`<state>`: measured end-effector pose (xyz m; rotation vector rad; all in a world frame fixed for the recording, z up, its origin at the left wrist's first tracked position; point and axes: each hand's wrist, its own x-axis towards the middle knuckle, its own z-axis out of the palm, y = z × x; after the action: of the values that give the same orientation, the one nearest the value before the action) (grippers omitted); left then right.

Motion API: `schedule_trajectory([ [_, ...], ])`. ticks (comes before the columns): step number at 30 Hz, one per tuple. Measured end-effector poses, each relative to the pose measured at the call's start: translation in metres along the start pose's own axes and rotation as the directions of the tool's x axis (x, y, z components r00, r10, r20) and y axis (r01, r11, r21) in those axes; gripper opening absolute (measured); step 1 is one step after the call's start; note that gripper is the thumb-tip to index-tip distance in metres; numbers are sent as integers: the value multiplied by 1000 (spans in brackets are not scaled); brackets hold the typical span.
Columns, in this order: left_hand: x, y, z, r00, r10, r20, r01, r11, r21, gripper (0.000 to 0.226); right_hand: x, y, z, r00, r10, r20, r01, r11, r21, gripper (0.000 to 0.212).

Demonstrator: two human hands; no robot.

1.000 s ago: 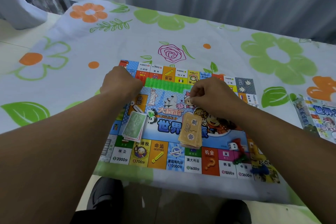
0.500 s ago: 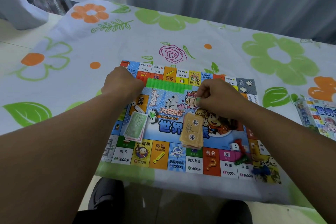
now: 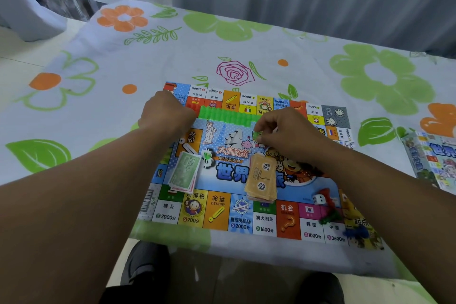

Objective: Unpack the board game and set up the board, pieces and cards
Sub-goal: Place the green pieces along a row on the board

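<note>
Table under a flowered tablecloth (image 3: pixel 246 39), white with green and orange blooms. Game board (image 3: pixel 237 219) lies flat and open on it, near edge close to the table's front edge. Game box (image 3: pixel 434 158) sits well apart to the right, partly cut off by the frame.

Both forearms reach in over the board. Left hand (image 3: pixel 165 116): back up, fingers curled under and hidden, touching the left end of the green house row (image 3: pixel 224 116). Cannot tell whether it grips the row or only rests against it. Right hand (image 3: pixel 288 133): over the board's middle, just below the row's right end, fingertips pinching a small green piece (image 3: pixel 256 134). That piece is near the row, not touching it.

The row runs along the inner side of the board's far strip of squares.

Green banknote stack (image 3: pixel 185 174) lies left of centre, below the left wrist. Tan card stack (image 3: pixel 262 177) lies below the right hand.

Near right corner: white die (image 3: pixel 319 198) touching a red piece (image 3: pixel 325 192); green pawn (image 3: pixel 330 217) just below; blue pawn (image 3: pixel 357 232) nearest the corner.
</note>
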<state>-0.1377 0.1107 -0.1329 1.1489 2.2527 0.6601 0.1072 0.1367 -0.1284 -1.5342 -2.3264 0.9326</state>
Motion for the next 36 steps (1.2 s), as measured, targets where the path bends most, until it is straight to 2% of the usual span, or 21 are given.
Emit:
schedule_trajectory([
  [5,0,0,0,1000,4,1,-4,1000,-4,13,-1,1,1,998,30,-58,-32,999,-30,15],
  [15,1,-1,0,1000,11,-4,-11,1000,-7,15,4,-1,8,986,84,-144,-101,988,-113,10],
  [22,0,0,0,1000,3,-1,-3,1000,-8,14,4,-4,12,990,3,-143,-26,988,-155,11],
  [36,0,-1,1,1000,14,6,-14,1000,-9,13,13,1,20,963,-21,-269,-17,990,-139,19],
])
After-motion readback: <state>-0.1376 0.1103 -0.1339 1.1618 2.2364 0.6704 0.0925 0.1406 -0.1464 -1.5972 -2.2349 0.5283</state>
